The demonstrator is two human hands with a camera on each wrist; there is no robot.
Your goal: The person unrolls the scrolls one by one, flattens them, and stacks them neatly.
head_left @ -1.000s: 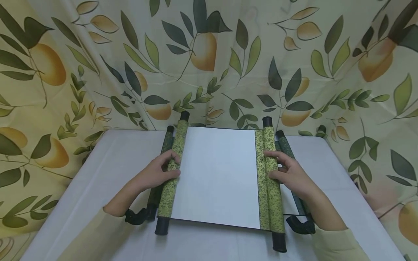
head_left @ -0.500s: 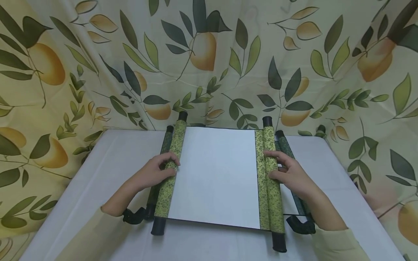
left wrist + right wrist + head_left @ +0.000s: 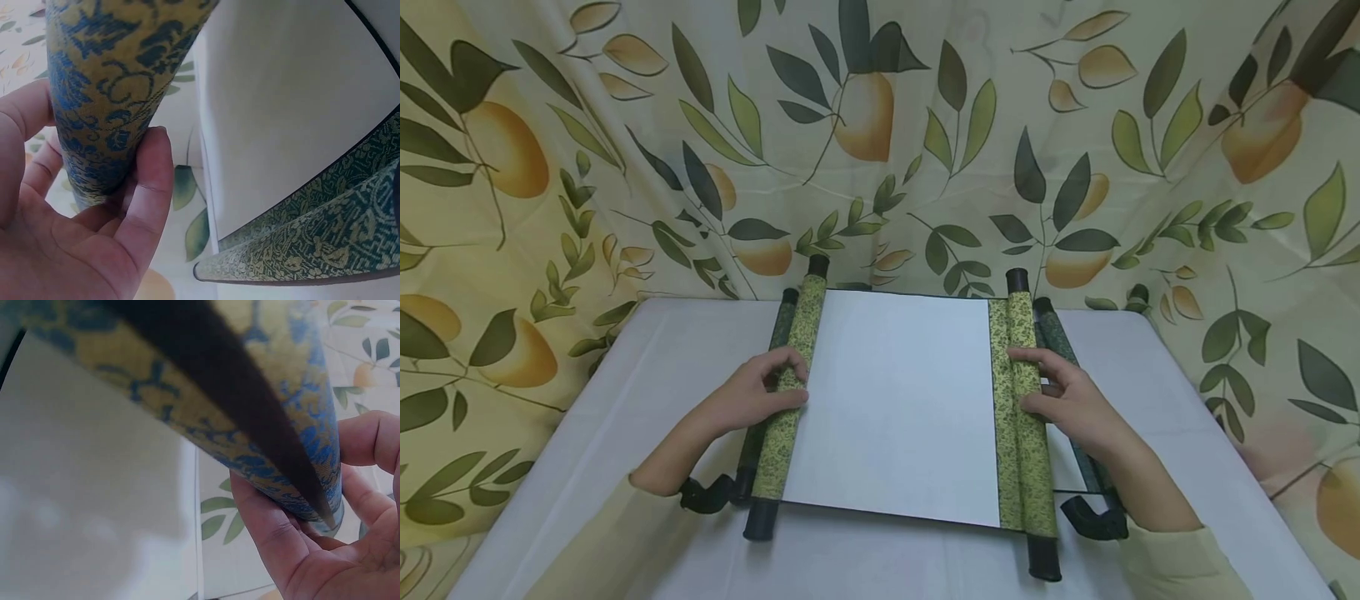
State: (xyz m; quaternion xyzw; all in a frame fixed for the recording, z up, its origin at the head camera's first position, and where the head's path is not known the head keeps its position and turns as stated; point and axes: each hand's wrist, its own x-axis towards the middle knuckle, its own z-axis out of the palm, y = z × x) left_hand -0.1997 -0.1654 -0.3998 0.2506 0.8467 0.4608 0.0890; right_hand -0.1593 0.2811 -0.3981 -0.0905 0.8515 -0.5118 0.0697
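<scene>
A hanging scroll is partly unrolled, its blank white sheet stretched between two yellow-green patterned rolls with black end knobs. My left hand grips the left roll near its middle, thumb on one side and fingers on the other, as the left wrist view confirms. On the other side, my right hand pinches the right roll, next to a flat patterned border strip. Behind and below lies a second, dark green scroll, mostly hidden by the first; its patterned roll shows in the left wrist view.
A white-covered table carries the scrolls. Behind it hangs a cloth printed with fruit and leaves. Black wrist straps are worn on both arms, and the sleeves are pale.
My left hand has moved slightly left with the left roll, so a little more white sheet shows. The right hand and its roll have barely shifted.
</scene>
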